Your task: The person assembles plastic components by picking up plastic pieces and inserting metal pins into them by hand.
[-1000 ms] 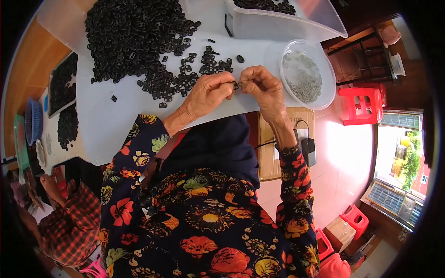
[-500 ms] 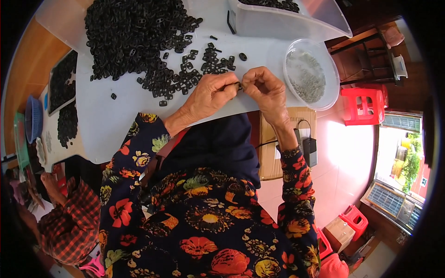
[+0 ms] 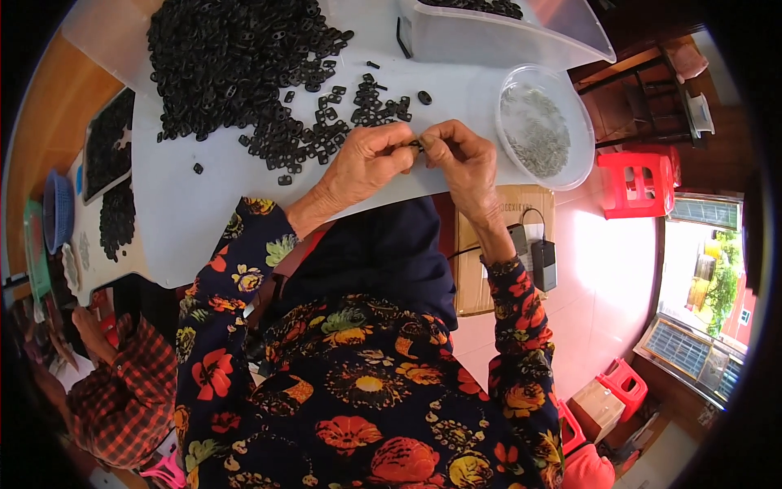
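Observation:
My left hand [image 3: 368, 169] is closed, its thumb and forefinger pinching a small black plastic part [image 3: 415, 144] above the near edge of the white work surface. From the other side, the thumb and forefinger of my right hand [image 3: 468, 169] close on the same part. Fingertips cover most of it, so its exact shape is hidden. Just beyond my hands lie loose black two-holed links [image 3: 326, 134], spread out from a large heap [image 3: 232, 65] of them. To the right stands a clear round bowl [image 3: 585, 155] holding many thin silvery metal pins [image 3: 539, 134].
A translucent plastic bin [image 3: 521, 37] with more black parts sits at the far right. A cardboard box [image 3: 481, 285] with a black adapter [image 3: 543, 265] is below the table's right side. Red stools [image 3: 635, 186] stand beyond. At lower left sits another person in a checked shirt [image 3: 134, 391].
My right hand has turned slightly and its fingers have closed in against the part at my left fingertips. The left hand stays almost where it was.

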Action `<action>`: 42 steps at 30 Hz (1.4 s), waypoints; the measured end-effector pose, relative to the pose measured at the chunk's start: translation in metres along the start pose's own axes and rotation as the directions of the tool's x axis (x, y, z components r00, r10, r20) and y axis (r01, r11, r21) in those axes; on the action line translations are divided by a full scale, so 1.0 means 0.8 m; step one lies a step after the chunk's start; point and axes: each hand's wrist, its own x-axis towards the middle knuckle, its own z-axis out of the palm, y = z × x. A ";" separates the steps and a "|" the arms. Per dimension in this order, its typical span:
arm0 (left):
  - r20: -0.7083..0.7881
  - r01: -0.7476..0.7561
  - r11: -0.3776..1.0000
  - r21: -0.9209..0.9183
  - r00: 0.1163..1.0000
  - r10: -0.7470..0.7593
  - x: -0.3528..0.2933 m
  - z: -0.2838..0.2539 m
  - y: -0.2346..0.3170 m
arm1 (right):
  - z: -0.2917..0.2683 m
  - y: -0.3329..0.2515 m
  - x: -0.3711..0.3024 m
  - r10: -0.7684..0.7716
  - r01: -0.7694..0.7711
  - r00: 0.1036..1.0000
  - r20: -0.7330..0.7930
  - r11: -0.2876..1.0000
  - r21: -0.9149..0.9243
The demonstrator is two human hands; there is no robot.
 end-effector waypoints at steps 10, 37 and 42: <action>-0.054 -0.032 0.995 -0.090 0.998 0.028 0.002 -0.001 -0.005 | 0.005 -0.003 0.010 0.054 -0.050 0.998 -0.010 0.974 0.222; 0.226 -0.393 0.630 0.670 0.916 0.331 0.090 -0.029 0.016 | 0.010 0.012 -0.011 -0.062 0.116 0.984 -0.165 0.932 0.343; 0.421 -0.431 0.481 0.764 0.897 0.135 0.111 -0.022 0.012 | 0.011 0.015 -0.010 -0.053 0.123 0.978 -0.200 0.926 0.357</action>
